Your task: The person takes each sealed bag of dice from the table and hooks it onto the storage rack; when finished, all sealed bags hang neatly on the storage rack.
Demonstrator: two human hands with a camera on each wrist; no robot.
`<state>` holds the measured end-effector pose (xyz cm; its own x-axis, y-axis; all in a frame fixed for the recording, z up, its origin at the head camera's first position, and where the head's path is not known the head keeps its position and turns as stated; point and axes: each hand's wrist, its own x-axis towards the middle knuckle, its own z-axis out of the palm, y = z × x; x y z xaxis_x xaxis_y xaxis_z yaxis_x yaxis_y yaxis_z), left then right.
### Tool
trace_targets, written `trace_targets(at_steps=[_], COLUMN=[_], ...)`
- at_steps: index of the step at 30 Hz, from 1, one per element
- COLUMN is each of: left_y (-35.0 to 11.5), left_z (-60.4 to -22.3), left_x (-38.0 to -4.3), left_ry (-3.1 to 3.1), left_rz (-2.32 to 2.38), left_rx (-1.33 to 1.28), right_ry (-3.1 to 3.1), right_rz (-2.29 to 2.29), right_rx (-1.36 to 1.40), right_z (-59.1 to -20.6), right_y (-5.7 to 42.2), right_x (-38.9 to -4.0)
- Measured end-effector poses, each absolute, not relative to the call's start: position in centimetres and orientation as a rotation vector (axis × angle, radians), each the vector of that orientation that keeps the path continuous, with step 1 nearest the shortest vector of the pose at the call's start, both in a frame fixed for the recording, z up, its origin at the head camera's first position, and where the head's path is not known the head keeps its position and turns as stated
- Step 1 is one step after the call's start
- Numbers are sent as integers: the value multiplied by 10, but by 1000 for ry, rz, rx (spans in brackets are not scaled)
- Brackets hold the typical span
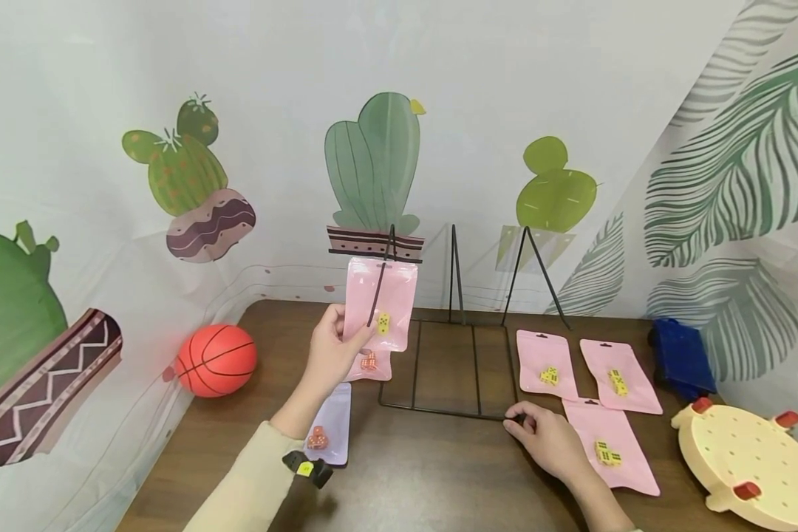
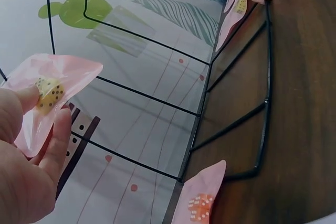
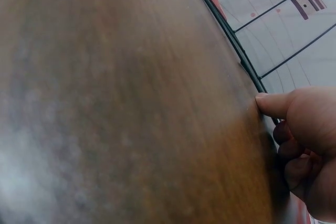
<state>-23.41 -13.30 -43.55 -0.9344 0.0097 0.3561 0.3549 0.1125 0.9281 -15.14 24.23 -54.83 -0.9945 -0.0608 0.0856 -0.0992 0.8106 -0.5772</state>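
Note:
My left hand (image 1: 335,351) pinches the edge of a pink pouch (image 1: 362,292) holding yellow dice (image 2: 50,95). A sloping prong of the black wire rack (image 1: 442,411) crosses the pouch's front in the head view; whether it passes through the hang hole, I cannot tell. Below that pouch is another pink pouch (image 1: 379,369) with orange dice, partly covered. Thumb and curled fingers of my right hand (image 1: 548,440) grip the rack's front right corner. Beside this hand lie pink pouches with yellow dice: a near one (image 1: 628,473), a middle one (image 1: 535,347) and a far-right one (image 1: 628,358).
A lilac pouch (image 1: 335,414) with orange dice lies beside the left forearm. An orange-red basketball (image 1: 216,360) sits at the table's left edge. At the right are a blue object (image 1: 685,358) and a cream round board (image 1: 758,451) with red-tipped feet. A patterned wall sheet (image 1: 479,89) stands behind.

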Motion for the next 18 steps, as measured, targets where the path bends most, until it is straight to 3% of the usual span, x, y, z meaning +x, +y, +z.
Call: trace_targets(at_steps=[18], left_y=[-113], left_z=[-430], left_x=[-286], left_ry=[-2139], left_rz=[-1941], left_rx=[-202], right_ry=[-2922], right_rz=[948], right_rx=[126], right_z=[-550], right_y=[243], right_x=[-151])
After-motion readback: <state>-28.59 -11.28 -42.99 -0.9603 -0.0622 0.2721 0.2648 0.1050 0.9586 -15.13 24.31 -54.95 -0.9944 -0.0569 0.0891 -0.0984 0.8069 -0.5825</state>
